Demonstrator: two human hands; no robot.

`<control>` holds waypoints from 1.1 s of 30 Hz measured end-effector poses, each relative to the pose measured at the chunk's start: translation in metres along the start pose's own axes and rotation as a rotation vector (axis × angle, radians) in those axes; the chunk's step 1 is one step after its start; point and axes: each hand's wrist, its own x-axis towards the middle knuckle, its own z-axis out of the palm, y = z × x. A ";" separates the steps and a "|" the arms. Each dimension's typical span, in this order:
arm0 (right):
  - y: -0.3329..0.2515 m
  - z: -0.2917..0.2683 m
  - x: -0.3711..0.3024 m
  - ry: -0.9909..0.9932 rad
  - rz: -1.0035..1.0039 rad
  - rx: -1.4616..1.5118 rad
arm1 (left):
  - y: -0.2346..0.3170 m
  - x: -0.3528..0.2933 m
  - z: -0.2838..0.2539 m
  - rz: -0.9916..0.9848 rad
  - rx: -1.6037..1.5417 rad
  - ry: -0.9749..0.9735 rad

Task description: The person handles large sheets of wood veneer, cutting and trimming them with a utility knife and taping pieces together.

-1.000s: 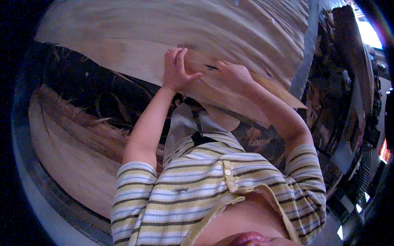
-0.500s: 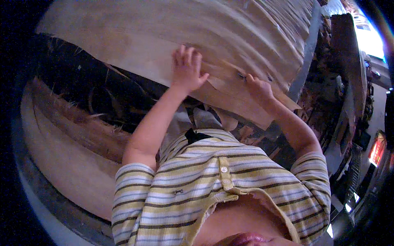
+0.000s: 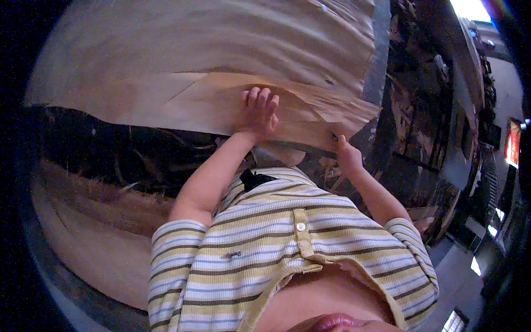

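Note:
A wide, pale wood veneer sheet (image 3: 133, 94) lies rippled on top of a stack in front of me. My left hand (image 3: 259, 115) rests palm down on it near its near edge, the fingers bent and slightly apart. Beside that hand, a narrower brownish veneer piece (image 3: 304, 131) reaches right along the near edge. My right hand (image 3: 348, 156) pinches its right end between thumb and fingers. A lighter flap of veneer (image 3: 332, 105) lies creased just beyond. The underside of the pinched piece is hidden.
At the lower left is another stack of veneer (image 3: 94, 232) with ragged, splintered edges, across a dark gap. Wood scraps (image 3: 401, 99) lie on the right, past the stack's grey edge (image 3: 378, 61). A red panel (image 3: 513, 144) shows at the far right.
My right hand has moved nearer to me, drawing the veneer's end with it. My left hand has shifted slightly nearer, its fingers more bent. The view has turned somewhat.

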 end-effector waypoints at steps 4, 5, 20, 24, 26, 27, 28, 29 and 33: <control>-0.016 -0.064 0.005 0.245 -0.258 0.179 | -0.007 0.001 -0.019 0.014 0.019 0.012; -0.032 -0.084 0.016 0.400 -0.284 0.220 | -0.009 0.000 -0.026 0.007 0.030 0.000; -0.019 -0.078 0.096 0.401 -0.095 0.127 | -0.007 -0.002 -0.010 0.009 0.096 -0.003; -0.022 -0.073 0.098 0.233 -0.099 0.095 | -0.012 -0.010 -0.016 0.046 0.099 -0.024; -0.024 -0.091 0.094 0.222 -0.094 0.144 | -0.009 -0.004 -0.020 0.033 0.101 -0.038; -0.027 -0.098 0.085 0.258 -0.113 0.232 | -0.009 -0.005 -0.020 0.028 0.118 -0.054; -0.030 -0.107 0.069 0.291 -0.134 0.317 | -0.010 -0.007 -0.019 0.017 0.133 -0.068; -0.030 -0.115 0.053 0.322 -0.149 0.399 | -0.010 -0.005 -0.019 0.010 0.143 -0.083; -0.035 -0.158 -0.011 -0.713 -0.578 0.811 | -0.019 -0.001 -0.010 0.035 0.119 -0.035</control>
